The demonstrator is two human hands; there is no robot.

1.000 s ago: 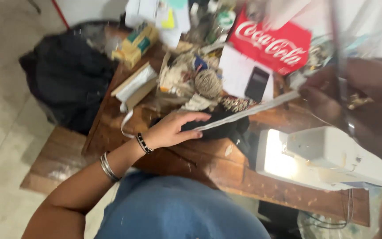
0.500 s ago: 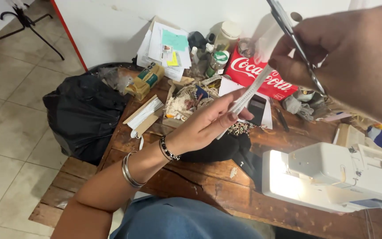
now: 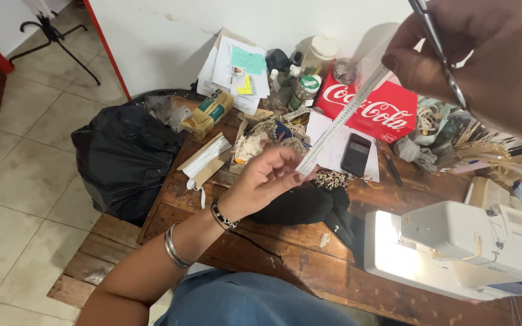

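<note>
Across the middle of the frame, the left hand point(image 3: 267, 181) is pinching the lower end of a white strip point(image 3: 339, 124) while the right hand point(image 3: 484, 60), upper right, is gripping its top end and scissors point(image 3: 439, 48), keeping it taut above the cluttered wooden table point(image 3: 285, 259).

Scissors point(image 3: 439, 48) cut off; right hand point(image 3: 484, 66) too.

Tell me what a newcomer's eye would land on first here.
First, the white strip stretched slantwise over the cluttered wooden table, its lower end pinched by the left hand, its upper end at the right hand, which also grips scissors at top right. Next, the red box against the wall and the lit white sewing machine at lower right.
</note>
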